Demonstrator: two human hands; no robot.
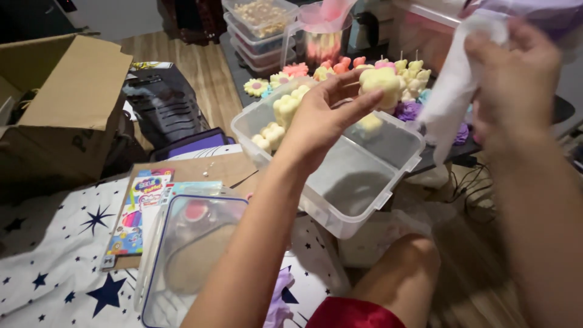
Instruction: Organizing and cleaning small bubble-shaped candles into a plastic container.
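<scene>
My left hand (325, 112) reaches over a clear plastic tub (358, 200) and pinches a pale yellow flower-shaped candle (382, 85) between fingers and thumb. My right hand (516, 85), blurred, is raised at the upper right and grips a white cloth or tissue (452, 91) that hangs down beside the candle. Inside the tub lie a few more pale yellow candles (285, 109) along its far side.
Behind the tub, a dark table (234, 61) carries several coloured flower and bear candles (340, 65), stacked clear boxes (258, 24) and a jug (319, 33). A cardboard box (67, 97) stands left. A clear lidded container (188, 255) and a colourful packet (136, 209) lie on star-print cloth.
</scene>
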